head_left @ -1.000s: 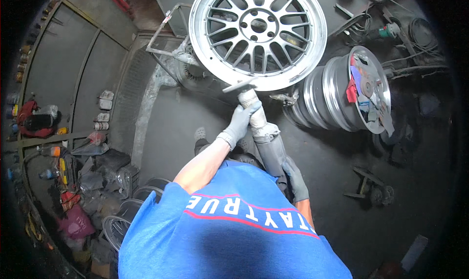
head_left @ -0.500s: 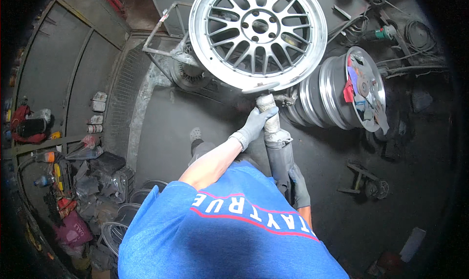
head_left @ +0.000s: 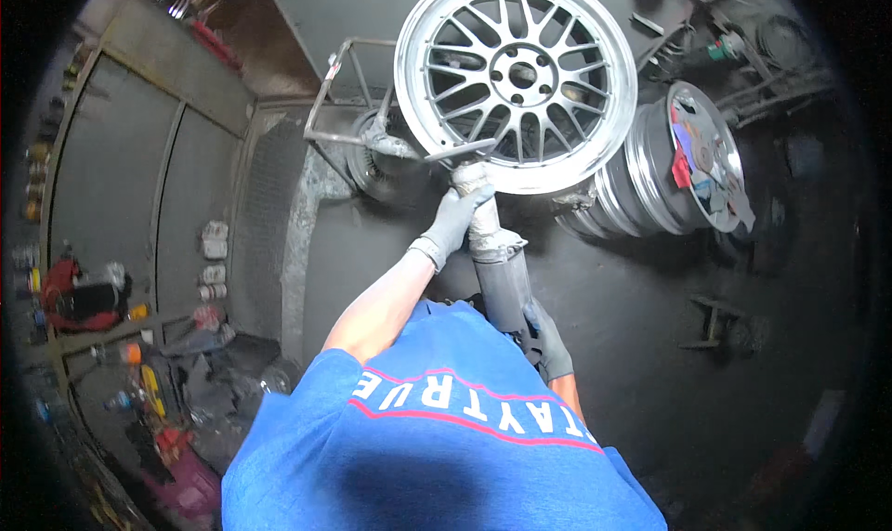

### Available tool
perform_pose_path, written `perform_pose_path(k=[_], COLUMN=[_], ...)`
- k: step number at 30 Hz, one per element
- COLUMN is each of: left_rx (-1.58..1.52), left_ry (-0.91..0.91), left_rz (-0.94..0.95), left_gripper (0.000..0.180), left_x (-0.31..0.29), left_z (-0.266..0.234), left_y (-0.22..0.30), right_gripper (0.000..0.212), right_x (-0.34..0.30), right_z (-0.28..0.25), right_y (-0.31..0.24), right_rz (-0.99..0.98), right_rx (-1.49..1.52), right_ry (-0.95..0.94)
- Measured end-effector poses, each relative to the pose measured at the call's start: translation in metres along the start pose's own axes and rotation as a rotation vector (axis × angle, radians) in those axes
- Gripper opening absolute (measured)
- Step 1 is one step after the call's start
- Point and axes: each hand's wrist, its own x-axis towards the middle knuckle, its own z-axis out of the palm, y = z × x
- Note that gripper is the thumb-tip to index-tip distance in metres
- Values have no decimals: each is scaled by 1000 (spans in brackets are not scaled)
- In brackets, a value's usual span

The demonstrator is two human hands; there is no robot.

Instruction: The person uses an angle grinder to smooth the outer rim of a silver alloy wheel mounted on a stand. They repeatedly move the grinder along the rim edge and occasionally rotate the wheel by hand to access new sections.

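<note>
Both my hands wear grey gloves and hold a long grey angle grinder (head_left: 503, 285). My left hand (head_left: 453, 221) is closed round its pale, wrapped front part, just behind the disc. Lower down, my right hand (head_left: 550, 343) grips the rear of the body; some of its fingers are hidden. The thin disc (head_left: 460, 150) shows nearly edge-on and overlaps the lower left lip of a silver multi-spoke alloy wheel (head_left: 539, 74). Whether disc and lip touch, I cannot tell.
A metal tube frame (head_left: 358, 141) stands left of the wheel. More wheel rims (head_left: 641, 173) lie on their side at right, with rags and discs (head_left: 703, 159) in the end one. Cluttered bottles and bags (head_left: 200, 382) line the left wall. A small metal stand (head_left: 714, 325) is on the floor at right.
The grinder and both hands have shifted left along the wheel's lower edge, and the disc has tilted. The view has turned, so the wheel appears further right and lower.
</note>
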Motion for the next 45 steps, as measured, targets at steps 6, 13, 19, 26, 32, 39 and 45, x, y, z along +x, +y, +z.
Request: perform_pose_path(k=[6,13,19,26,32,39,45], left_rx=[-51,-247,-291,-447,-533,-454,-393], left_ry=[-13,29,25,211,357,421,348], left_rz=[9,-23,-2,82,114,162,161], left_gripper=[34,21,22,28,26,31,30], left_x=[10,-13,-19,-52,-72,-90,-85], left_z=[-25,-36,-71,-51,-20,-20,-21], left_y=[39,49,28,27,22,14,25], right_gripper=[69,84,79,33,61,64,56], right_x=[28,52,97,222,315,349,336], right_z=[31,19,-33,-119,-108,-95,-97], right_y=[8,1,-46,-267,-427,-420,-384], right_rz=[-155,-178,-23,-835,-1128,-894,-917], right_rx=[-61,-366,-609,-566,-1005,-1057,-851], right_ry=[-27,-41,-236,627,684,641,669])
